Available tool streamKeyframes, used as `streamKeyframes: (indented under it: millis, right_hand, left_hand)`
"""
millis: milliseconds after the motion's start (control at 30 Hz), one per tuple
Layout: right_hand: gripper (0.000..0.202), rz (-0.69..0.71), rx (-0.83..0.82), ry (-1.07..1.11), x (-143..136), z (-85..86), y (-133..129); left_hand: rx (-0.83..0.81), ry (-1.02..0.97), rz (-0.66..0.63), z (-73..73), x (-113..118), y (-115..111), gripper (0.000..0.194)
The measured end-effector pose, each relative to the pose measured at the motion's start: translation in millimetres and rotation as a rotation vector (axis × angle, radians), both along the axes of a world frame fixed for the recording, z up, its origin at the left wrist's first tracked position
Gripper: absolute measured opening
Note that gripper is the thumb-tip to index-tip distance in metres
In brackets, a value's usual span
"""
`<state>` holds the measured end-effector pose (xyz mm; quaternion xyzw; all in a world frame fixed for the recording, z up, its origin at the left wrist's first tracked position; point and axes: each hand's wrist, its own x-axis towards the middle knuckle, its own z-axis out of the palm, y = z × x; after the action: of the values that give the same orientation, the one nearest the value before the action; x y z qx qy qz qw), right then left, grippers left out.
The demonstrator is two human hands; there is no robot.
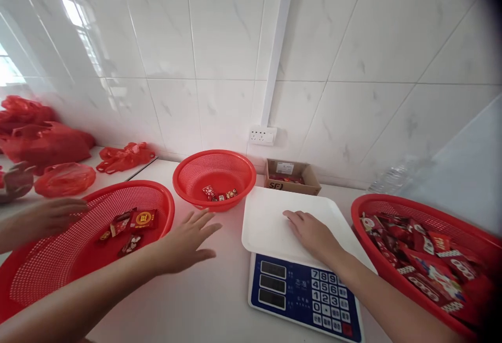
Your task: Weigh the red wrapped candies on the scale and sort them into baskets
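My left hand [186,243] is held over the table with its fingers spread and nothing in it. It is just right of a large red plastic basket [157,191] holding several wrapped candies [131,223]. My right hand [309,230] lies palm down on the white weighing pan [274,217] of a digital scale [306,296], fingers stretched out, with no object visible under it. The scale's displays look blank. Right of the scale, another red basket [376,199] is piled with red candy packets [427,259].
Behind stand a smaller red basket [188,178] with a few candies and a cardboard box [292,182] near the wall socket [262,135]. At left, another person's hand [47,220] reaches over the large basket. Red plastic bags [50,144] and a clear plastic container [396,175] sit farther back.
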<state>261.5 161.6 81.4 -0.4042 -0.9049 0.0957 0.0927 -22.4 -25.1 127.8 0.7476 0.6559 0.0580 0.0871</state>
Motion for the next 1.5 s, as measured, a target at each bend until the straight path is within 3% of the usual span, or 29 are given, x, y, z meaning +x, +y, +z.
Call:
streamKeyframes:
  millis: [67, 200, 367, 467, 567, 667, 833, 933, 1067, 1200, 1333, 1500]
  right_hand:
    - [0.033, -0.122, -0.157, 0.157, -11, 7.2, 10]
    - [0.025, -0.248, -0.69, 0.674, -61, 36.9, 22]
    - [0.046, -0.127, -0.821, 0.866, -125, 80.7, 22]
    - [0.073, -0.055, -0.756, 0.897, -127, 87.6, 28]
    - [0.075, -0.084, -0.407, 0.76, -89, 81.3, 41]
    - [0.066, -0.339, -0.066, 0.494, -18, 72.4, 56]
    - [0.06, -0.628, -0.114, 0.31, 108, 50.3, 63]
    - [0.072, -0.654, -0.282, 0.176, 150, 29.4, 55]
    - [0.101, -0.708, -0.383, 0.066, 161, 4.3, 51]
    - [0.099, -0.741, -0.347, 0.068, 155, -7.6, 55]
    - [0.082, -0.747, -0.302, 0.137, 160, -7.4, 57]
    - [0.045, -0.776, -0.315, 0.323, 177, 12.3, 53]
  left_hand:
    - [-0.022, 0.056, 0.021, -8.0, -8, -23, 0.053]
    - [0.043, 0.065, -0.004, -25.0, -6, -45, 0.053]
    - [0.341, -0.079, -0.008, -48.7, 22, -28, 0.053]
    - [0.537, -0.213, 0.079, -65.3, 33, -10, 0.051]
    - [0.591, -0.388, 0.18, -78.0, 34, 4, 0.049]
    - [0.574, -0.532, 0.294, -84.9, 33, 11, 0.049]
    - [0.595, -0.636, 0.453, -95.7, 37, 17, 0.053]
    - [0.51, -0.672, 0.522, -107.8, 36, 18, 0.055]
    - [0.432, -0.708, 0.525, -122.4, 28, 17, 0.054]
    - [0.391, -0.789, 0.543, -125.1, 25, 17, 0.053]
    - [0.35, -0.848, 0.544, -124.6, 27, 17, 0.054]
    - [0.356, -0.89, 0.537, -129.5, 22, 20, 0.054]
